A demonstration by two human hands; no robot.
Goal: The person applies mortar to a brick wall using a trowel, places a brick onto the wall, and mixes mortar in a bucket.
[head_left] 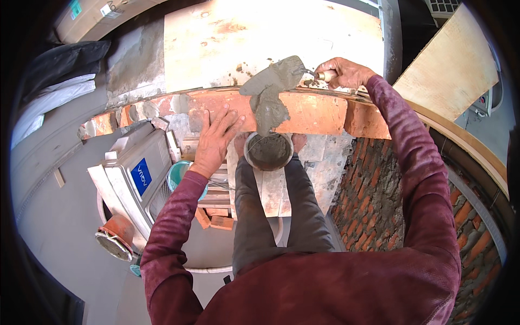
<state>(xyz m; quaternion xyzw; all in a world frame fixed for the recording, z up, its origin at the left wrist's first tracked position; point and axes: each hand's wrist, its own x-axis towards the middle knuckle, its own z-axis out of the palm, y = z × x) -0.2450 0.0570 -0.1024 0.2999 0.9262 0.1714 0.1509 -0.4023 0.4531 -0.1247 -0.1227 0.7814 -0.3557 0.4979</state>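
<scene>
My left hand (pixel 211 146) lies with its fingers spread on the face of a curved course of orange bricks (pixel 314 111). My right hand (pixel 349 73) grips the wooden handle of a trowel (pixel 325 76), whose blade is largely hidden under grey wet mortar (pixel 273 76). The mortar lies at the top edge of the bricks, and a lump hangs down over their face. Below it, between my feet, stands a round bucket (pixel 269 151) holding mortar.
A pale plywood board (pixel 216 43) lies behind the bricks, another (pixel 444 70) at upper right. At left are a white appliance (pixel 119 179), a teal bucket (pixel 177 174) and an orange bucket (pixel 114 233). Rough brickwork (pixel 363 189) stands at lower right; loose bricks (pixel 219 222) lie below.
</scene>
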